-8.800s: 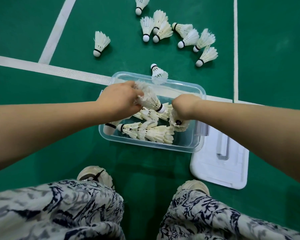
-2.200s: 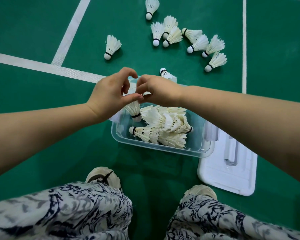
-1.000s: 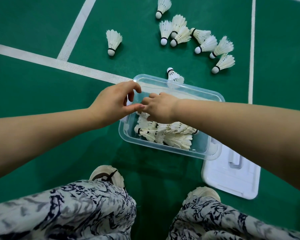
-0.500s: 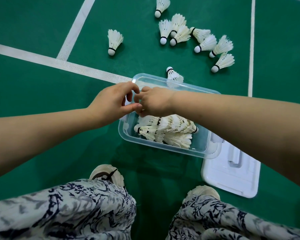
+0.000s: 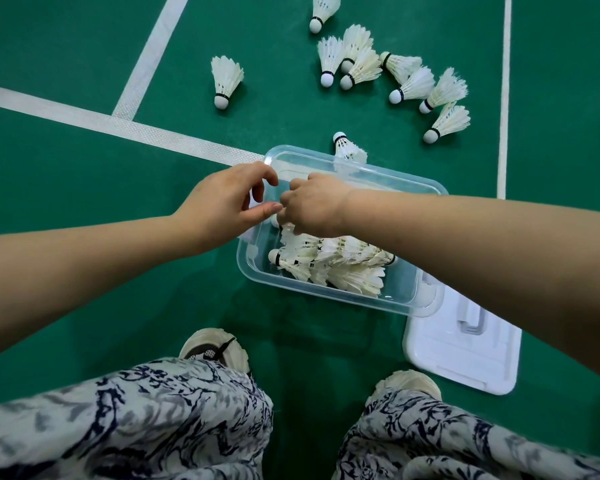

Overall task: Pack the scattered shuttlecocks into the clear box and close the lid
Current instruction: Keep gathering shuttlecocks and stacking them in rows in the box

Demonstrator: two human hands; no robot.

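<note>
The clear box sits on the green floor and holds a pile of white shuttlecocks. My right hand reaches across the box to its left end, with the fingers curled down around the top shuttlecock near its cork. My left hand hovers at the box's left rim, thumb and fingers apart, with nothing in it. One shuttlecock leans against the box's far wall. A lone shuttlecock lies at the far left, and several more lie in a cluster beyond the box.
The white lid lies flat on the floor, tucked under the box's right end. White court lines cross the floor to the left and far right. My two shoes and patterned trousers fill the near edge.
My right hand pushed down into the pile a second ago, rose slightly, and now rests on the top shuttlecock at the left end. My left hand has stayed at the rim.
</note>
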